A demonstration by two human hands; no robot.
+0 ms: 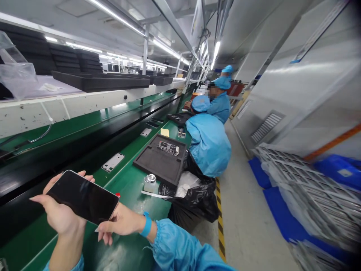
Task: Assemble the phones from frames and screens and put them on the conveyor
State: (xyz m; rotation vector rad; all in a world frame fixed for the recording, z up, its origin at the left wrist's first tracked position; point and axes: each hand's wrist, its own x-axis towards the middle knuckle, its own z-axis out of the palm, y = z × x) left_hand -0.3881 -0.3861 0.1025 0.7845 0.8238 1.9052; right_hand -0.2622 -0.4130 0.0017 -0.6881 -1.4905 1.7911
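Note:
A smartphone (84, 196) with a dark screen faces up, tilted, above the green bench. My left hand (63, 214) supports its left end from below, with fingertips showing past the far edge. At the near right corner, my right hand (120, 222) grips the phone between thumb and fingers; a blue band circles that wrist. Something small and red (117, 195) shows just behind the phone's right corner. Beyond the phone, a pale phone frame (113, 162) lies on the bench. A small dispenser bottle with a metal top (150, 183) stands to the right.
A black foam tray (158, 165) holds a stack of phone parts (168, 147). A black rubbish bag (197, 205) hangs at the bench's right edge. Co-workers in blue (210, 143) sit farther along. A white shelf (98, 105) with black trays runs along the left.

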